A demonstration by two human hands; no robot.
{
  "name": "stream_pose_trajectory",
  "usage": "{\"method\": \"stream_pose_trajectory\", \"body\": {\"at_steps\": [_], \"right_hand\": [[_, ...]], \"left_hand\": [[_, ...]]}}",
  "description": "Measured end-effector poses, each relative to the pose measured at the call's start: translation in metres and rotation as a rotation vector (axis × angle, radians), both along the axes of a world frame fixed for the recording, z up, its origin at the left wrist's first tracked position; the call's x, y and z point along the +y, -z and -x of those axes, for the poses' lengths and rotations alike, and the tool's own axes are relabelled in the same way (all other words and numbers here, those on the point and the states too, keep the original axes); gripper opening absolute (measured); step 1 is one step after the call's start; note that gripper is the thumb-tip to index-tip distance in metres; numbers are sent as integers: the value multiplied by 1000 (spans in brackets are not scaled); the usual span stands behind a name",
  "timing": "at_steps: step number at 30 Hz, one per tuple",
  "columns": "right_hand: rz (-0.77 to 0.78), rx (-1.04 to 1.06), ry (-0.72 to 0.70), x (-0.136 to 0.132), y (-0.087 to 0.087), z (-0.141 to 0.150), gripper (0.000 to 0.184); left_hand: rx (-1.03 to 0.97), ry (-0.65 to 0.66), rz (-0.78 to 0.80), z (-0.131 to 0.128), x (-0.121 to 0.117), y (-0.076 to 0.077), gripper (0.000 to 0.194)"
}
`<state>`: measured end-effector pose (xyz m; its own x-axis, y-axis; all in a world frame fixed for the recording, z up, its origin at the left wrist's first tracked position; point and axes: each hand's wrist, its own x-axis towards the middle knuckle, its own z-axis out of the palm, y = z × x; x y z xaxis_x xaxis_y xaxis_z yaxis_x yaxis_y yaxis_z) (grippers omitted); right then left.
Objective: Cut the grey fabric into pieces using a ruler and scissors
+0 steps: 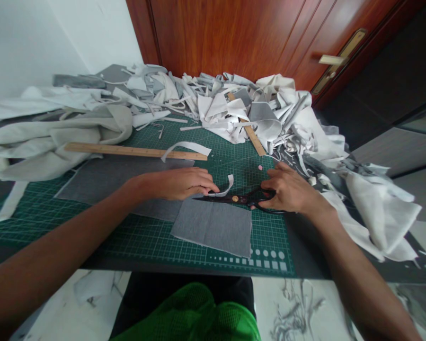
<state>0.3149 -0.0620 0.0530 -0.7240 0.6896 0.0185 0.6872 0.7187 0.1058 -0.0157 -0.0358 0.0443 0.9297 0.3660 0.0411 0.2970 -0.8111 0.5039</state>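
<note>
My right hand (287, 189) is wrapped round the black handles of a pair of scissors (235, 199), whose blades point left toward my other hand. Fingers pressed together, my left hand (190, 183) holds a narrow fabric strip (227, 185) that curls up at its free end, just above the blades. Below the scissors lies a grey fabric rectangle (213, 225), flat on the green cutting mat (128, 239). A larger grey fabric piece (106, 177) extends under my left wrist and forearm. How far the blade tips reach is hidden by my left fingers.
A wooden ruler (138, 150) with a pale strip (190, 146) across it lies behind my left hand. Another ruler (253, 137) sticks out of the heaped fabric scraps (220, 109). Bunched cloth (106, 123) lies left, more cloth (379, 203) right. A wooden door (234, 38) stands behind.
</note>
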Motion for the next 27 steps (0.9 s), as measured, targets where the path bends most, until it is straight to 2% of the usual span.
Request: {"method": "stream_pose_trajectory", "body": {"at_steps": [6,15,27], "right_hand": [[47,13,-3,1,5,3,42],[86,32,22,-1,2,6,42],[112,17,107,-9,2,29,54]], "left_hand": [[-16,-8,7,1,2,2,32],[-67,-35,52,3,3,4,31],[-43,-31,38,4,6,6,32]]}}
